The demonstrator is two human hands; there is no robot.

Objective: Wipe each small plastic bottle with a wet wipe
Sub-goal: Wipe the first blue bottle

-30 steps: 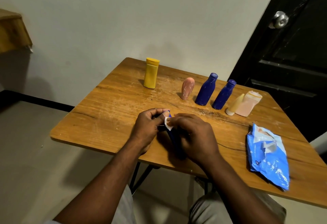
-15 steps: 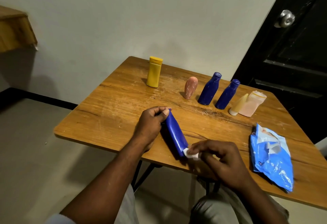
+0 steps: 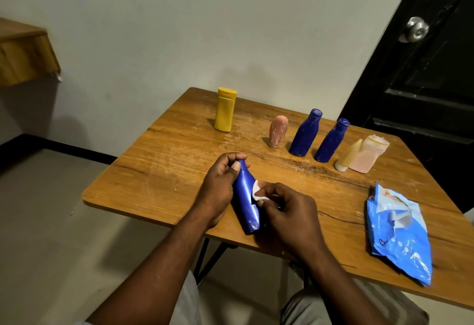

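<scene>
My left hand grips a blue plastic bottle by its neck, holding it tilted over the near edge of the wooden table. My right hand pinches a small white wet wipe against the bottle's middle. At the back of the table stand a yellow bottle, a pink bottle, two more blue bottles, a cream tube and a pale pink bottle.
A crumpled blue wet-wipe packet lies on the table at the right. A black door with a metal knob stands behind the table's right corner. A wooden shelf juts from the left wall.
My right hand slid the wipe from the bottle's neck down to its base, then back up to the middle. My left hand has kept its hold on the neck.
</scene>
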